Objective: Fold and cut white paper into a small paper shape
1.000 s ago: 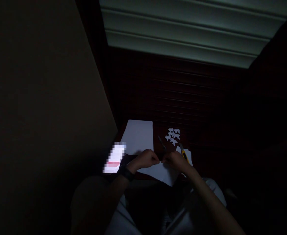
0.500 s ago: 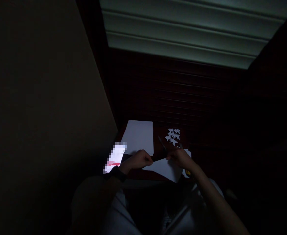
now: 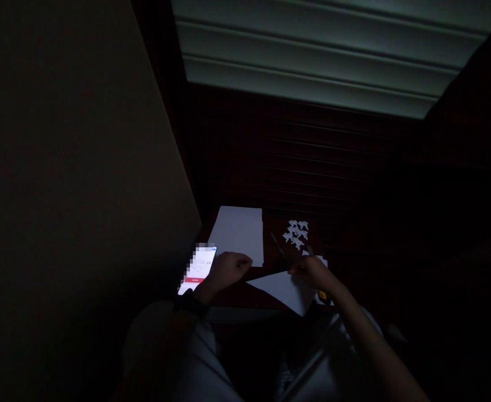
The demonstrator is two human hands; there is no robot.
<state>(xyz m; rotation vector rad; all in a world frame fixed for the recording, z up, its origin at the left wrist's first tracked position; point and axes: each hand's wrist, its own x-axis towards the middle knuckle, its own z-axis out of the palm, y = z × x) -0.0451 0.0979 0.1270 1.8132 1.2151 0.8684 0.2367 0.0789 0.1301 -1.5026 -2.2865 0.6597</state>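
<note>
The room is very dark. My left hand (image 3: 228, 267) is curled into a fist on the small dark table (image 3: 232, 296), just below a stack of white sheets (image 3: 237, 230) and beside a lit phone (image 3: 198, 269). What the fist holds is hidden. My right hand (image 3: 312, 271) pinches the top corner of a loose white paper sheet (image 3: 285, 289) that lies between the two hands. A dark watch (image 3: 190, 304) is on my left wrist.
A pile of several small white paper cut-outs (image 3: 296, 232) lies at the back of the table, with a dark thin tool (image 3: 277, 244) beside it. A yellow knife tip (image 3: 323, 295) shows under my right wrist. A wall stands at left, window blinds (image 3: 312, 56) above.
My hands were pinched together over the sheet; they have drawn apart. The left hand slid left toward the phone, and the right stayed at the sheet's corner.
</note>
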